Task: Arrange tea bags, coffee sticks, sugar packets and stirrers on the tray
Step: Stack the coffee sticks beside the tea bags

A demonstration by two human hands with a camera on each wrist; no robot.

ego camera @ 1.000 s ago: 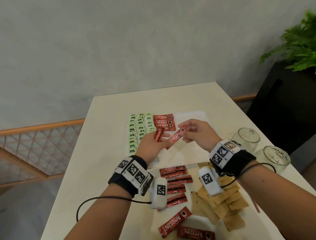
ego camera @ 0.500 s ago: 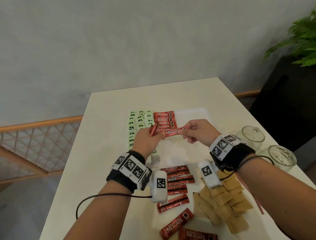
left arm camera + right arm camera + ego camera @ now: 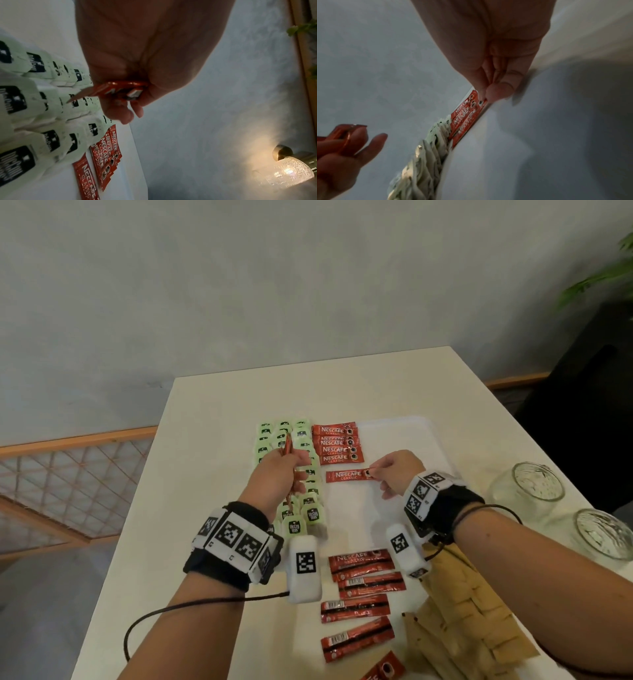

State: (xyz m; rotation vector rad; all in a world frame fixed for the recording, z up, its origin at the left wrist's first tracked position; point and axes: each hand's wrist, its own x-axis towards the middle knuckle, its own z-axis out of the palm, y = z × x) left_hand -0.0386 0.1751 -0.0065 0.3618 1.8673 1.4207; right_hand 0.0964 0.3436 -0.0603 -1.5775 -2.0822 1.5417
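A white tray [image 3: 404, 440] on the table holds columns of green tea bags [image 3: 301, 436] and a stack of red coffee sticks [image 3: 337, 445]. My right hand [image 3: 394, 472] pinches the right end of one red coffee stick [image 3: 347, 475], which lies flat on the tray just below the stack. My left hand [image 3: 279, 474] grips a small bundle of red coffee sticks [image 3: 120, 90] above the tea bags. In the right wrist view my thumb and finger pinch the end of the coffee stick [image 3: 481, 102].
Loose red coffee sticks [image 3: 363, 583] and brown sugar packets [image 3: 472, 621] lie on the near table. Two glass jars [image 3: 534, 484] stand at the right edge. A dark cabinet and plant are at the far right, a wall lamp [image 3: 284, 171] behind.
My right hand took one coffee stick out of the left hand's bundle and lowered it onto the tray below the stack. My left hand drew back left with the remaining sticks.
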